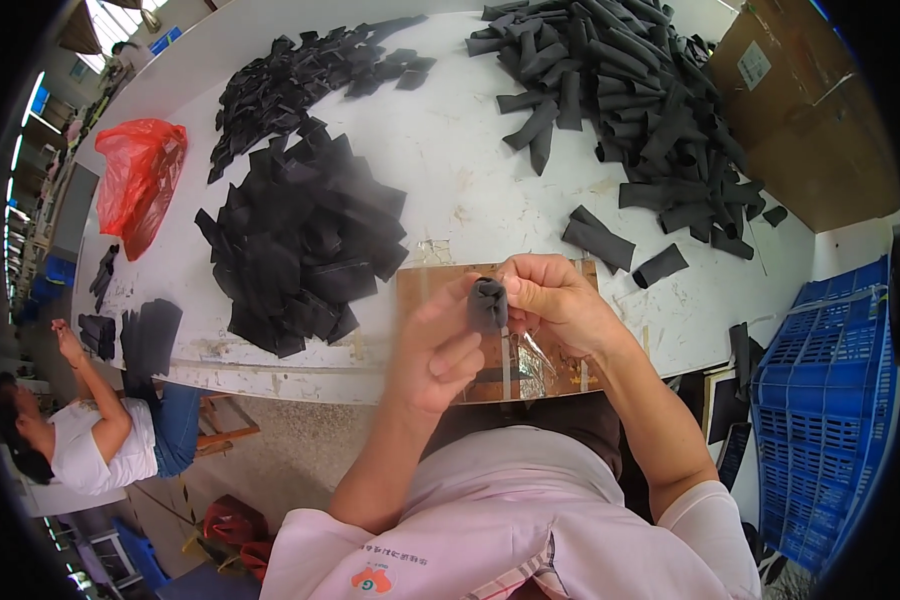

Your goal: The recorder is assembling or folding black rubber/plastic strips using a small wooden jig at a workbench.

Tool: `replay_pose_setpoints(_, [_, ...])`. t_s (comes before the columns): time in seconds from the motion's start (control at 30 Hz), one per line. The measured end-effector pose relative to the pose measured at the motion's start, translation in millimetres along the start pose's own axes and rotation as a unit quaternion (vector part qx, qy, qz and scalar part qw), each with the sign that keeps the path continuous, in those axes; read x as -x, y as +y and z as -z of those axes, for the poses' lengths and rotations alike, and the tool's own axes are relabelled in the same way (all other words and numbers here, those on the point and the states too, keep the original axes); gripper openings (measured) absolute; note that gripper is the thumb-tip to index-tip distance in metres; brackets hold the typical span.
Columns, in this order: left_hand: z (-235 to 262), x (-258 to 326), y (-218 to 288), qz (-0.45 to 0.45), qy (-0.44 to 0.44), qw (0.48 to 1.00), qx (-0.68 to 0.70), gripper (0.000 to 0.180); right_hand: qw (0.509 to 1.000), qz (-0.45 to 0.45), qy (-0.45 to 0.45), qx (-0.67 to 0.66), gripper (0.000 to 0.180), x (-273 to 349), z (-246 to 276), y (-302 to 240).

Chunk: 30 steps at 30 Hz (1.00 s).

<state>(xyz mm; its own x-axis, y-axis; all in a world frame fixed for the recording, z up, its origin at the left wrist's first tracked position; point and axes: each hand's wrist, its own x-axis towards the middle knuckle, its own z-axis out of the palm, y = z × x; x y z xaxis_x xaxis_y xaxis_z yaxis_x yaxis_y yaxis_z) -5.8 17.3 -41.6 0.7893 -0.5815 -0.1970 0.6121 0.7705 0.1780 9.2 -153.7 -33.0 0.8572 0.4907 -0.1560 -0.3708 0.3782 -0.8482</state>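
A small dark grey fabric tube (488, 306) is held upright between my two hands, its open end facing up. My left hand (438, 345) grips it from the left with thumb and fingers closed. From the right, my right hand (560, 305) pinches its upper rim. Below my hands lies a brown board (425, 290) at the table's near edge, with a pale upright strip (506, 370) and shiny tape on it. Two loose dark tubes, one (598, 238) larger and one (661, 265) smaller, lie just beyond my right hand.
A large pile of dark tubes (620, 80) covers the far right of the white table (440, 130). Flat dark pieces (300, 230) are heaped left, smaller ones (310, 75) behind. Around stand a red bag (140, 175), cardboard box (800, 110), blue crates (825, 400) and a seated person (100, 435).
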Motion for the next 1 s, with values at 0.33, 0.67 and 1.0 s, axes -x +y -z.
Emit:
replay_pose_setpoints(0.33, [-0.7, 8.7, -16.9, -0.174, 0.057, 0.929, -0.321, 0.03, 0.998, 0.04, -0.019, 0.042, 0.021, -5.0, 6.6, 17.2])
replay_pose_setpoints(0.67, [11.1, -1.9, -2.7, -0.006, -0.103, 0.994, 0.045, 0.034, 0.981, 0.024, -0.005, 0.191, 0.026, -13.7, -2.5, -5.2])
replay_pose_setpoints(1.0, [-26.3, 1.8, 8.9, -0.383, -0.05, 0.588, -0.711, 0.008, 0.946, 0.11, 0.122, 0.28, 0.03, 9.0, -6.2, -9.8])
